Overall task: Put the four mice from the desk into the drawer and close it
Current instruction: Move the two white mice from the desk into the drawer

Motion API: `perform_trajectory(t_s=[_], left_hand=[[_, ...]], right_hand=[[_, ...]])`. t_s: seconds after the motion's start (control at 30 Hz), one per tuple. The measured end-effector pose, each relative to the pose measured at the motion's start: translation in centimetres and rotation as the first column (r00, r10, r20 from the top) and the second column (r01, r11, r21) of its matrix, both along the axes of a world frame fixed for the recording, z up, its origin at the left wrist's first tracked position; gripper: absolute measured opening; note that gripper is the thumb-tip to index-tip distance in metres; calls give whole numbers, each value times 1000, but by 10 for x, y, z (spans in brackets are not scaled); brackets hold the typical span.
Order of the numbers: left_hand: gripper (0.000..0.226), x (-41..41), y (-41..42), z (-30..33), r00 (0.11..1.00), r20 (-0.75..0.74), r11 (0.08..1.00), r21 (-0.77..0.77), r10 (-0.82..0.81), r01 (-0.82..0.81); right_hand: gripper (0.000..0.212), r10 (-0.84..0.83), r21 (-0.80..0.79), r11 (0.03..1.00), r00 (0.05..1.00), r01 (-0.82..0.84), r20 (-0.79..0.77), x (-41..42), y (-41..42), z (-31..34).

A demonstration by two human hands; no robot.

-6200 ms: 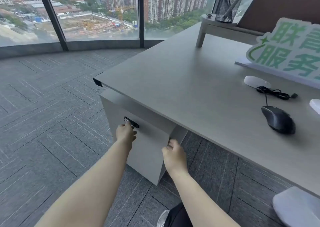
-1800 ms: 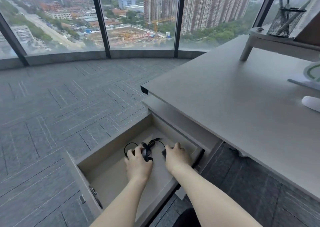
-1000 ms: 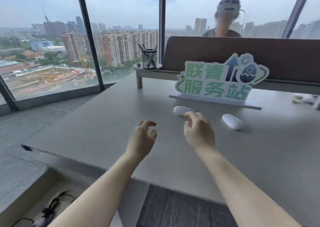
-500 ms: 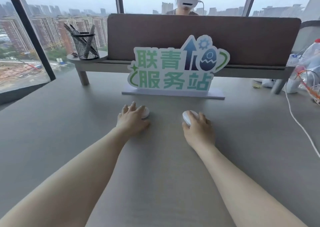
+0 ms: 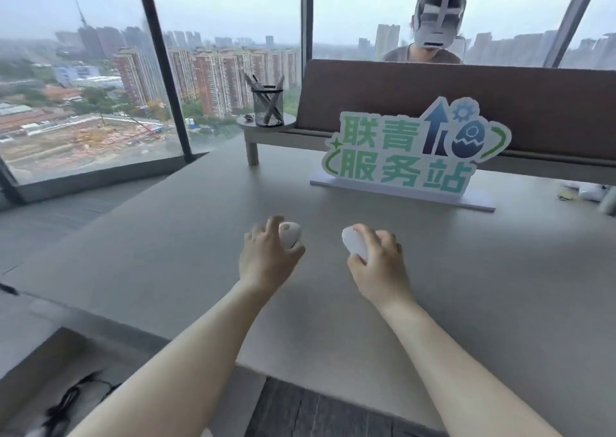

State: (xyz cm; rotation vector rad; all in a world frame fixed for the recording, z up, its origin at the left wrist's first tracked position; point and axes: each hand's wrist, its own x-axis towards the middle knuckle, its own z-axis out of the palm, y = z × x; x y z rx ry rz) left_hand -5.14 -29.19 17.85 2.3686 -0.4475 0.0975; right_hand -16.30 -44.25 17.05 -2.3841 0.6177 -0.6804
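My left hand (image 5: 266, 256) grips a white mouse (image 5: 290, 233) and holds it a little above the grey desk (image 5: 186, 236). A second white mouse (image 5: 354, 242) is held in my right hand (image 5: 378, 263), also lifted off the desk. The open drawer (image 5: 36, 363) shows at the bottom left below the desk edge. Black mouse cables (image 5: 71, 400) lie inside it; the mice they belong to are mostly hidden by my left forearm and the frame edge.
A green and white sign (image 5: 413, 156) stands on the desk behind my hands. A mesh pen cup (image 5: 267, 105) sits on a raised shelf at the back left. A person sits behind the brown partition (image 5: 433, 96). Small items (image 5: 586, 191) lie at the far right.
Half a second ago both hands lay on the white mice on the desk; now each hand has closed on its mouse and lifted it. The view has swung left, showing the drawer again.
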Motion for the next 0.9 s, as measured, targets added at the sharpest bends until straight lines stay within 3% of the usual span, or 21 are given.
perform_trajectory(t_s=[0.1,0.23,0.4,0.57,0.83,0.9], left_hand=[[59,-14,87,1,989,-32,987,-75,141,-143],[61,-32,220,-12,924,-118,931,23,364,-363],[63,-66,351,-39,773,-296,826,258,561,-501],[67,-82,424,-85,600,-435,741,401,671,-539],[51,-71,456,-146,516,-528,735,545,674,-402],[59,-62,462,-159,473,-558,730,569,681,-379]], right_hand=[[49,163,15,986,984,-165,68,8,78,14],[43,430,27,900,895,-436,118,13,193,15],[44,664,102,748,744,-656,-75,16,324,-29],[48,709,188,686,588,-703,-390,16,411,-84],[52,707,253,586,334,-770,-624,23,471,-131],[52,683,247,574,290,-780,-671,25,478,-141]])
